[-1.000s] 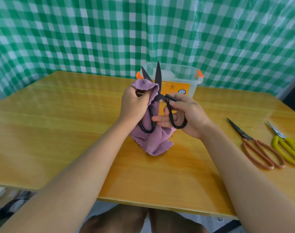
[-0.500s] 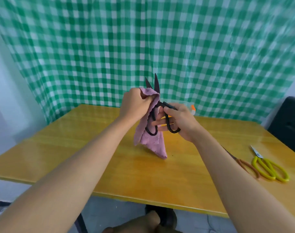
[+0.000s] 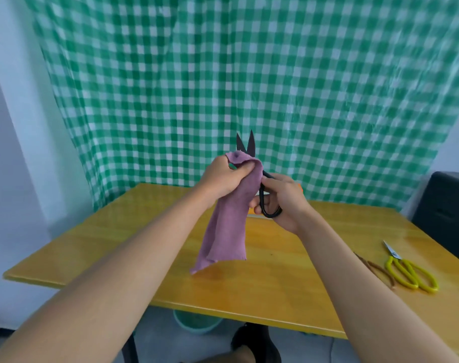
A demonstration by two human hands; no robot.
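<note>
Black scissors (image 3: 250, 146) stand blades-up in the air above the yellow wooden table (image 3: 275, 279). My right hand (image 3: 283, 200) grips their black handle loops. My left hand (image 3: 223, 176) grips a purple cloth (image 3: 228, 226) bunched around the lower part of the blades, just below the two tips. The rest of the cloth hangs down in a long fold, its bottom corner close to the tabletop. The scissors' pivot and the left handle loop are hidden by the cloth.
Yellow-handled scissors (image 3: 409, 273) lie at the table's right side, with brown-handled scissors (image 3: 375, 268) partly hidden behind my right forearm. A green checked curtain (image 3: 249, 87) hangs behind. A dark chair (image 3: 448, 205) stands at right; a pale green bin (image 3: 197, 323) sits under the table.
The view has tilted up and back. Both hands rose higher over the table with the scissors and cloth; the cloth now hangs longer. The plastic box behind is now hidden.
</note>
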